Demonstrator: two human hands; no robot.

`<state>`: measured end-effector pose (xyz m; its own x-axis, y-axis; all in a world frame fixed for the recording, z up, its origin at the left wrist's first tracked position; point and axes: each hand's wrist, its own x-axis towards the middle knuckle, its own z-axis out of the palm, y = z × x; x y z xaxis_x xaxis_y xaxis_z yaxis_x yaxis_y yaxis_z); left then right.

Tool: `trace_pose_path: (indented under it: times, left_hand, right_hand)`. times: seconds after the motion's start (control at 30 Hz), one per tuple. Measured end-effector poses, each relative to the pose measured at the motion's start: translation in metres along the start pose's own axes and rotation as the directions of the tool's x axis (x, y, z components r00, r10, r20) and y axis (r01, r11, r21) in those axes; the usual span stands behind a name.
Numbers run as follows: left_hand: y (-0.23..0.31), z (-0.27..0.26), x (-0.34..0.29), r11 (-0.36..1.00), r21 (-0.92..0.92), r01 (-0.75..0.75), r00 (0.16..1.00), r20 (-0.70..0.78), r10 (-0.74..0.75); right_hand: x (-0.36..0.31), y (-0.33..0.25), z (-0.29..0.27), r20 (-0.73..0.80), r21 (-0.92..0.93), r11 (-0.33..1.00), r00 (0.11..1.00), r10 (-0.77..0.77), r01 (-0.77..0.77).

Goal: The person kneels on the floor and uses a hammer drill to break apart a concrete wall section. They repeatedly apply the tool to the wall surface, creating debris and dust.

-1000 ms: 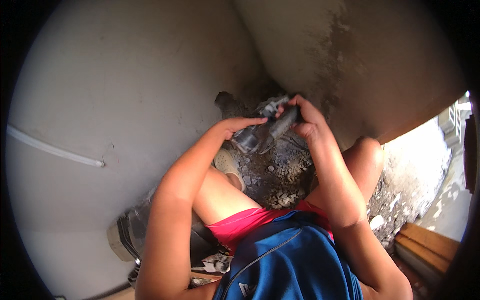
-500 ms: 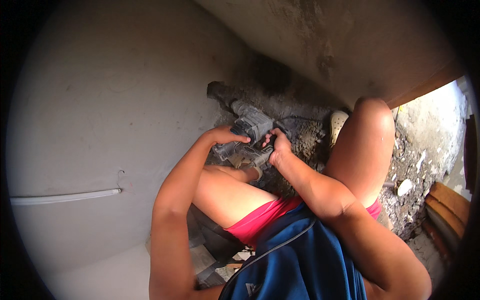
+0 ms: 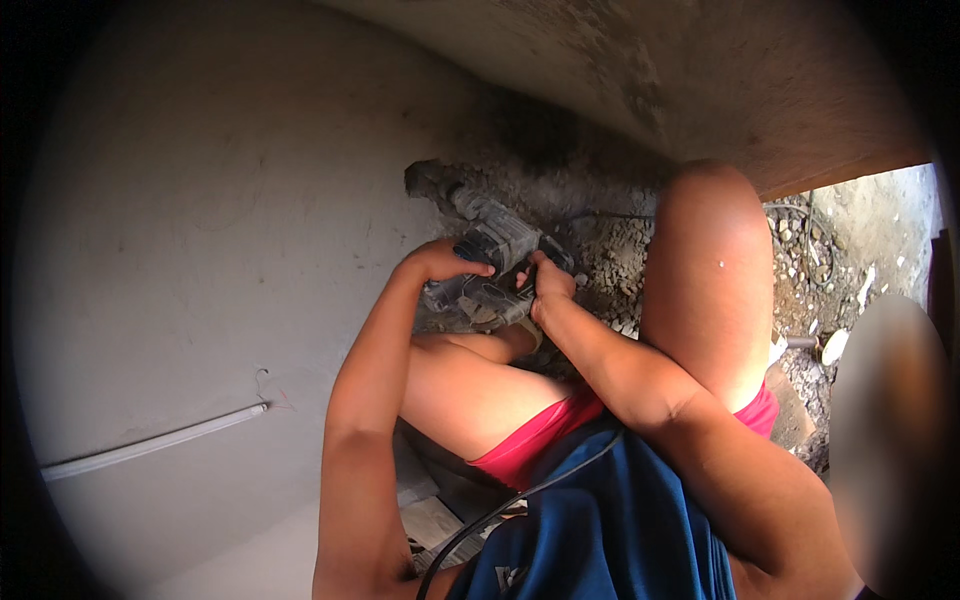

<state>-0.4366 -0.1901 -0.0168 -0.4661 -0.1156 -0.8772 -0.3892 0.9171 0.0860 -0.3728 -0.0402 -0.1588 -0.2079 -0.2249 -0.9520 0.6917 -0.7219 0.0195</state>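
A dusty grey rotary hammer (image 3: 503, 237) is held low at the base of the wall, between my bent legs. My left hand (image 3: 447, 262) is closed around its near left side, thumb lying along the body. At its rear, my right hand (image 3: 550, 285) wraps the handle, with some fingers hidden. The tool's front end points up and left toward a dark, broken-out hollow (image 3: 425, 178) in the wall. Its tip is lost in shadow, so I cannot tell whether it touches the masonry.
Rubble (image 3: 615, 255) lies right of the tool. A slanting concrete surface (image 3: 740, 90) hangs close above. A white conduit (image 3: 160, 442) with loose wires runs along the left wall. A black cable (image 3: 500, 505) crosses my blue shirt. A blurred patch (image 3: 890, 430) covers the lower right.
The view has shifted slightly, and the hammer and both hands appear a little further left and up. Both hands keep their grip. A blurred patch has appeared at the right.
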Motion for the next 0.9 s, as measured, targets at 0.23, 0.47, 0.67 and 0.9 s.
trace_pose_path:
  times: [0.23, 0.47, 0.67, 0.9]
  left_hand:
    - [-0.035, 0.011, 0.042, 0.977, 0.182, 0.107, 0.994, -0.009, -0.108]
    - [-0.036, 0.009, 0.055, 0.990, 0.133, 0.042, 0.999, -0.003, -0.042]
    - [-0.008, 0.002, 0.051, 0.975, 0.196, 0.108, 0.994, -0.006, -0.109]
    - [-0.018, -0.005, 0.058, 0.990, 0.127, 0.056, 0.998, 0.017, -0.059]
  right_hand:
    - [0.031, 0.016, -0.004, -0.012, -0.160, 0.987, 1.000, 0.005, -0.007]
    - [0.055, 0.004, 0.000, 0.035, -0.299, 0.954, 0.998, 0.050, -0.038]
    - [0.074, -0.014, 0.000, 0.078, -0.417, 0.909, 0.996, 0.033, 0.002]
    - [0.062, -0.011, 0.011, 0.054, -0.346, 0.938, 0.998, 0.031, -0.010]
